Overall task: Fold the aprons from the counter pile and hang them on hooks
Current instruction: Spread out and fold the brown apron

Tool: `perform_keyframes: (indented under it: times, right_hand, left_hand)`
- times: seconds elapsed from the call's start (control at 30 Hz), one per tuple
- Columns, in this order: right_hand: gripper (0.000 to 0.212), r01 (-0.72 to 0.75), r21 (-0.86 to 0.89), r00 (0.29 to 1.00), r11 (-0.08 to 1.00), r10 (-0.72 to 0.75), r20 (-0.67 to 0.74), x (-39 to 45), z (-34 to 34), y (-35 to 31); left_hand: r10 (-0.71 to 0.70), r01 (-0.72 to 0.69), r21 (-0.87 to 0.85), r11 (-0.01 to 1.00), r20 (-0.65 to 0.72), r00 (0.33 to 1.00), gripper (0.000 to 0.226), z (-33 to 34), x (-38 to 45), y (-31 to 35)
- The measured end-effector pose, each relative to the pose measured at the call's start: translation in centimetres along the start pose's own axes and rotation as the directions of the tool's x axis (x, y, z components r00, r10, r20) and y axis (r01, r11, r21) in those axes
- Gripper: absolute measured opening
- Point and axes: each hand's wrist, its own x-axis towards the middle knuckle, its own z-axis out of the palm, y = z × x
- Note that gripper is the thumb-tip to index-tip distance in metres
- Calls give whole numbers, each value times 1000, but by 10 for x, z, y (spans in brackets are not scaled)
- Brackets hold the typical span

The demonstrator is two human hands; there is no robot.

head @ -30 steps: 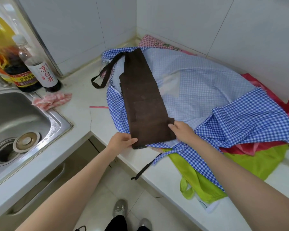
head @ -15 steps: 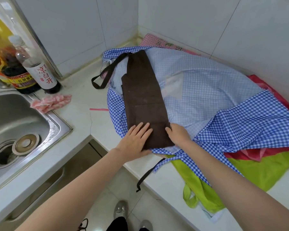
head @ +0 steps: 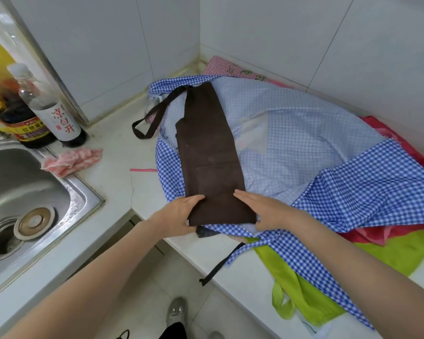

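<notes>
**Head view: both hands at the near end of the brown apron**

Head view is showing me the brown apron (head: 209, 152) lying folded into a long narrow strip on top of the blue apron (head: 304, 143), which is spreading over the pile in the counter (head: 123, 148) corner. From the strip's middle, its strap (head: 154, 113) is looping out toward 10 o'clock onto the bare counter.

I am seeing the left hand (head: 179, 216) gripping the strip's near left corner, thumb lying on top and fingers going under the edge. The right hand (head: 262, 211) is pinching the near right edge, fingers lying fairly straight on the cloth and thumb tucking beneath.

A green apron (head: 328, 277) is hanging over the counter edge at 5 o'clock of the strip, and red cloth (head: 382, 234) is peeking out between it and the blue one. At 9 o'clock the sink (head: 34, 192) is sitting, with a pink rag (head: 71, 160) on its rim and two bottles (head: 49, 111) standing behind.
</notes>
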Motion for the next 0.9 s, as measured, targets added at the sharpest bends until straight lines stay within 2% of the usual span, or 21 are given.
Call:
perform_keyframes:
  times: [0.1,0.17,0.27,0.3,0.37,0.43,0.5,0.57,0.6,0.63,0.7,0.77,0.8,0.83,0.87,0.9]
  right_hand:
    - [97,-25,-44,999,999,26,20,4,-5,3]
    - [99,-45,-4,998,999,45,35,9,-9,5]
    - [98,-77,296,995,952,55,82,16,-17,11]
    - [93,-89,421,993,902,51,102,18,-22,12]
    - [67,-124,673,992,729,101,74,22,-32,12]
    - [36,-116,806,959,580,275,-60,31,-35,8]
    - [29,-160,771,875,617,450,-178,46,-31,3]
    - [36,-259,647,822,717,516,-242,59,-26,-4]
    - [40,-302,582,806,755,528,-268,64,-24,-8]
    - [43,-332,538,794,775,537,-285,69,-23,-12]
    - [46,-381,496,776,781,561,-288,77,-22,-19]
    - [47,-405,471,764,784,573,-297,81,-22,-24]
    - [48,-406,466,766,786,571,-296,83,-23,-26]
    - [49,-407,457,770,791,566,-294,85,-24,-28]
    - [48,-407,438,778,802,556,-295,86,-25,-31]
    - [48,-409,427,782,807,551,-293,86,-27,-34]
  left_hand:
    - [-72,71,-35,997,-13,997,52,-9,0,-11]
    - [-85,83,-88,993,-16,996,42,-15,4,-15]
    - [-124,116,-283,952,-11,992,23,-21,12,-17]
    - [-166,155,-351,924,-2,986,22,-24,14,-19]
    - [-283,268,-431,862,29,959,35,-28,19,-22]
    - [-372,334,-509,793,29,928,40,-27,25,-25]
    - [-439,358,-589,725,6,898,35,-27,32,-27]
    - [-509,380,-665,643,0,861,30,-26,38,-26]
    - [-538,392,-659,642,-22,843,30,-26,40,-26]
    - [-552,414,-587,696,-69,831,28,-27,41,-26]
    - [-483,417,-270,868,-268,834,32,-29,40,-25]
    - [-210,256,52,965,-432,877,46,-30,40,-27]
    - [-76,149,147,978,-413,908,54,-31,42,-27]
    - [25,47,211,976,-325,945,61,-31,44,-28]
    - [76,-24,255,967,-193,978,65,-31,47,-30]
    - [68,-52,281,958,-45,997,65,-31,48,-33]
